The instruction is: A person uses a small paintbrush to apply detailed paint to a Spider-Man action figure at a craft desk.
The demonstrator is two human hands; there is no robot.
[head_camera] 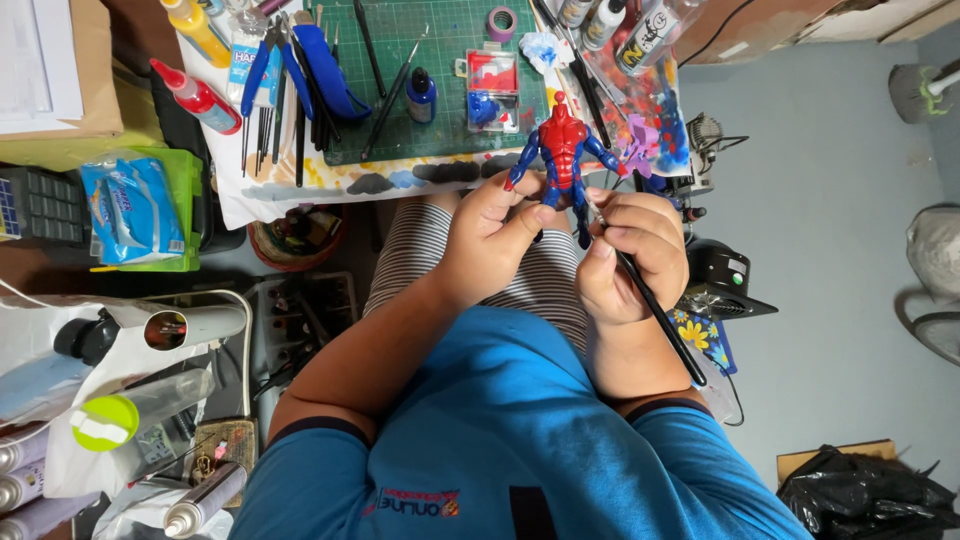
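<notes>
Pinching the red-and-blue figure point(563, 150) by its legs above the lap, the left hand point(495, 235) could smudge wet paint; the right hand point(630, 255), closed on a thin brush point(650, 300), may slip.

Landmark: green cutting mat point(440, 60). Mat's left part blocked by blue pliers point(325, 70) and a row of brushes point(280, 110); its middle carries a dark blue bottle point(421, 95) and a red-blue paint tray point(493, 90), bare strips between them. Left of the mat, red bottle point(200, 98) and yellow bottle point(198, 28) crowd the edge. Right of it, paint-smeared sheet point(650, 110) with bottles. Below the mat, both hands point(560, 250) and the figure point(563, 150) fill the gap over the lap. Far right of mat, grey floor point(830, 230) open.
</notes>
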